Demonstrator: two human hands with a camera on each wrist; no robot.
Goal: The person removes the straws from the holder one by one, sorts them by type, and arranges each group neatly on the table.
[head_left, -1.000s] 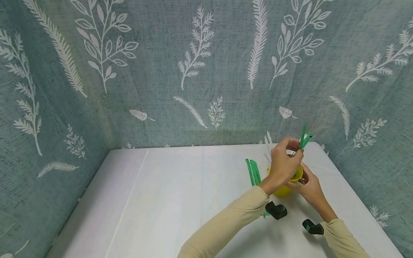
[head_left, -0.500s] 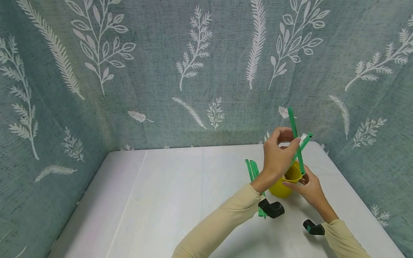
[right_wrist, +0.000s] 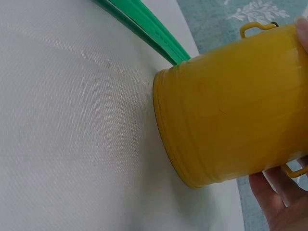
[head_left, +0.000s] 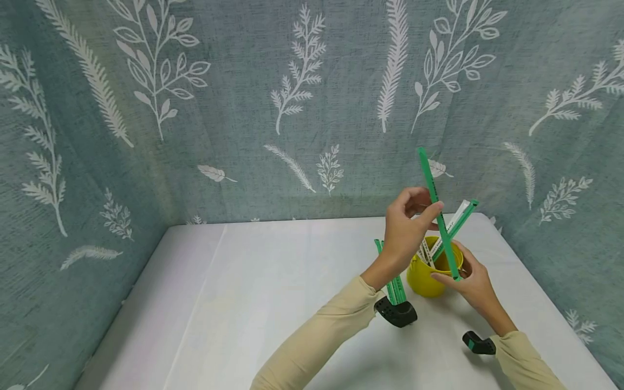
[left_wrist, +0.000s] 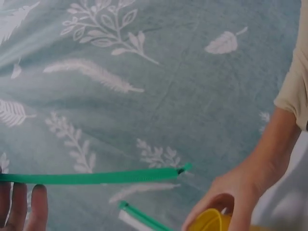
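Green sticks [head_left: 394, 281] lie flat on the white cloth [head_left: 273, 292], long and thin, just left of the cup. The left hand [head_left: 407, 230] pinches one stick [head_left: 437, 214] above the cup, slim, smooth green plastic, standing nearly upright with its low end at the rim. The cup [head_left: 428, 273] is a round yellow pail, glossy, with small handle loops; more sticks lean inside it. The right hand [head_left: 470, 281] grips its right side.
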